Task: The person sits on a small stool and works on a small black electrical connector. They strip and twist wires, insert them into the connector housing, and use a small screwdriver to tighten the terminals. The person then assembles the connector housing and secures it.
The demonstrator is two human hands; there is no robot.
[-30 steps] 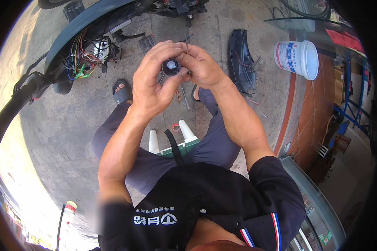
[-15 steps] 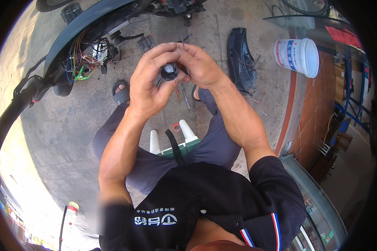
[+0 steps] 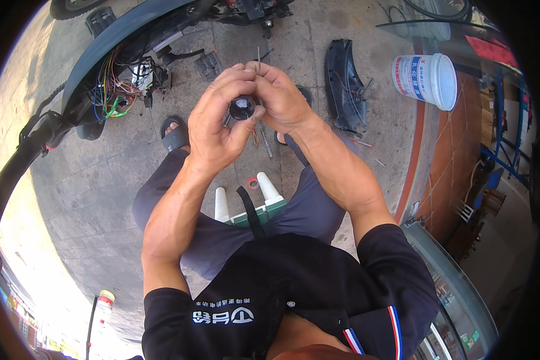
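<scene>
My left hand (image 3: pixel 213 123) is closed around a black cylindrical part (image 3: pixel 242 108), whose round end with a pale centre points up at me. Against it presses my right hand (image 3: pixel 284 101), fingers bent and pinched together. A thin metal rod (image 3: pixel 258 55) sticks out beyond the right hand's fingertips; its lower part passes between the two hands and is partly hidden. How the rod meets the black part cannot be made out. Both hands are held above the paving between my knees, over several slim tools (image 3: pixel 266 141) on the ground.
At the far left stands a vehicle with a dark curved panel (image 3: pixel 111 45) and exposed coloured wires (image 3: pixel 115 90). A black curved cover (image 3: pixel 344 87) lies to the right, near a white bucket (image 3: pixel 444 82). Below are a green stool with white legs (image 3: pixel 271 187) and a red tape roll (image 3: pixel 253 183).
The black part has dropped slightly toward me. My right hand has shifted a little left and down, and the thin rod now shows more above the fingers.
</scene>
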